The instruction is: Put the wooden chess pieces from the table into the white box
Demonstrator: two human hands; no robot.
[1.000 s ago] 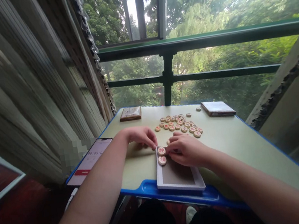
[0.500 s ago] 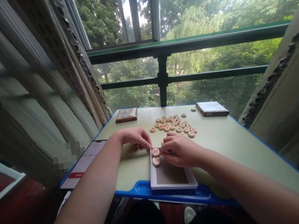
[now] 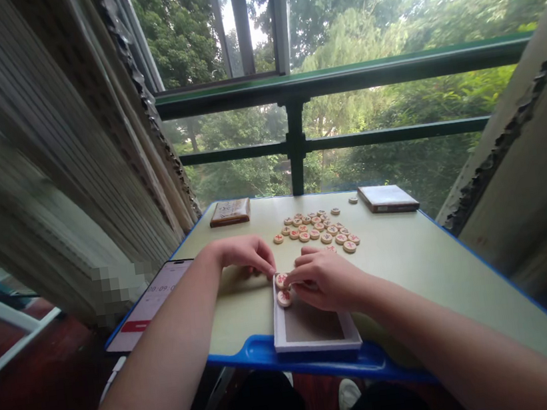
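Observation:
A shallow white box (image 3: 280, 332) lies at the near edge of the table. Two round wooden xiangqi pieces with red characters are inside its left side: an upper piece (image 3: 280, 282) in the far corner and a lower piece (image 3: 284, 299) just below it. My left hand (image 3: 247, 254) is closed at the box's far left corner, thumb and fingertips at the rim. My right hand (image 3: 321, 278) reaches over the box from the right, its fingertips closed on the upper piece and partly covering it. What lies under the right palm is hidden.
Several loose xiangqi pieces (image 3: 314, 230) are spread beyond the box. A brown box (image 3: 230, 212) sits far left, a white-topped box (image 3: 388, 198) far right. On the left edge lies a phone (image 3: 153, 308) showing a timer. A blue rim (image 3: 245, 351) borders the table.
The fingertips of my right hand have moved slightly left, from beside the upper piece onto it. My left hand stays at the box corner. The view has shifted a little.

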